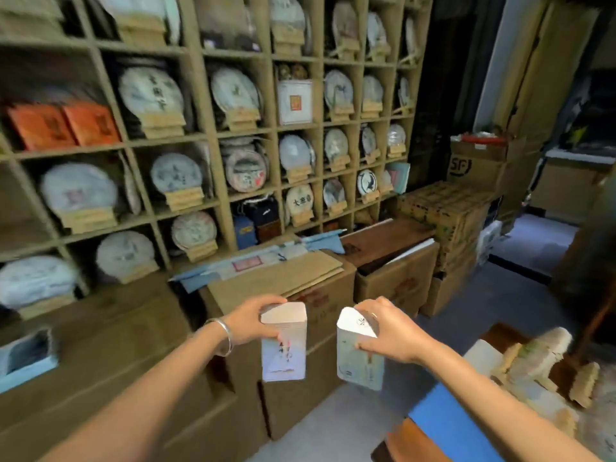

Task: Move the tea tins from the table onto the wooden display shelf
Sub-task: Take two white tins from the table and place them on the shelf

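A: How many tins are up?

B: Two. The left hand point(253, 320) curls its fingers and thumb round the top of a white tea tin point(284, 343), a tall box with rounded corners, a flat lid and red and dark writing down its front. The right hand point(388, 333) grips the second tea tin point(359, 351) the same way; that one is pale, faintly greenish, with a small dark mark on the lid.

A: Where are they?

B: Both are held in the air at about six o'clock, just beside each other but apart, in front of the brown cardboard cartons point(283, 288). One silver bangle point(225, 335) circles the left wrist.

A: And the shelf?

B: The wooden display shelf point(196, 138) fills ten to one o'clock, a grid of square cubbies. Most hold round paper-wrapped tea cakes point(150, 91) upright on small wooden stands. Two orange boxes point(63, 125) stand at nine o'clock.
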Demonstrator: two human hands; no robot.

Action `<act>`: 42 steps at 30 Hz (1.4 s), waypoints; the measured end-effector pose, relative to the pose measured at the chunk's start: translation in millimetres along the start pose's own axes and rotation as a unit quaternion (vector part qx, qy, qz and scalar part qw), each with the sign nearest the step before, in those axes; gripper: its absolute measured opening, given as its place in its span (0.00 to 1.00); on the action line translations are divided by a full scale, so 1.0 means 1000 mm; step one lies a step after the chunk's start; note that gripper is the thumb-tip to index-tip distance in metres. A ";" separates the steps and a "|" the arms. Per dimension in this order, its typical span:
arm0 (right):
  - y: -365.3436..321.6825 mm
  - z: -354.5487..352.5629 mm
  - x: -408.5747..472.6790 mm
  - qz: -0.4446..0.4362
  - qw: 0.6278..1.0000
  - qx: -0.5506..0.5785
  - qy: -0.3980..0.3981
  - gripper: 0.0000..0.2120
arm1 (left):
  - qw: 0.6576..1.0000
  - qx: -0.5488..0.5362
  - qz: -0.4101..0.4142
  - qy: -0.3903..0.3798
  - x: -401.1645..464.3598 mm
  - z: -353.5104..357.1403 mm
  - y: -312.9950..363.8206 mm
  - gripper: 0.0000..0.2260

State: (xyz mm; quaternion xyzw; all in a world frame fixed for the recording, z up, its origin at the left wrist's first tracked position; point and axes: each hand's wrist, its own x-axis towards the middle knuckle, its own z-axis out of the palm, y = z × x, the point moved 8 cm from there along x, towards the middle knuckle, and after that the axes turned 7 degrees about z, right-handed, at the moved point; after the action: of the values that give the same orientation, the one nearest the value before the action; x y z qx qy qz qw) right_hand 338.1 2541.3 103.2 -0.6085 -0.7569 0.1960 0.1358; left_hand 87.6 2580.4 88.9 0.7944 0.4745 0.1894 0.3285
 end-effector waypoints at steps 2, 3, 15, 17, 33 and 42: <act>-0.060 -0.001 0.026 -0.026 1.000 -0.001 -0.008 0.34 | 0.999 -0.016 -0.015 0.040 -0.034 -0.057 -0.017 0.28; -0.091 -0.001 0.039 -0.041 0.999 -0.003 -0.013 0.35 | 0.998 -0.020 -0.019 0.060 -0.052 -0.085 -0.025 0.29; -0.452 0.027 0.129 -0.252 0.962 0.071 -0.074 0.31 | 0.945 0.007 -0.062 0.321 -0.289 -0.371 -0.096 0.31; -0.503 0.031 0.137 -0.285 0.952 0.074 -0.080 0.31 | 0.935 0.000 -0.063 0.348 -0.323 -0.399 -0.103 0.30; -0.788 -0.026 0.264 -0.475 0.875 0.076 -0.056 0.27 | 0.879 0.046 -0.064 0.471 -0.410 -0.650 -0.134 0.15; -0.879 -0.101 0.341 -0.501 0.856 0.128 -0.026 0.22 | 0.857 0.047 -0.008 0.514 -0.382 -0.800 -0.126 0.12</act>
State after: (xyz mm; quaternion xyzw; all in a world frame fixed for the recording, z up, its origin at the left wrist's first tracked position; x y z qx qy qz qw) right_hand -456.1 2726.3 587.5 -0.1195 -0.9306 0.2125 0.2730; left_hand -664.7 2560.8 574.8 0.5949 0.5902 0.5457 0.0019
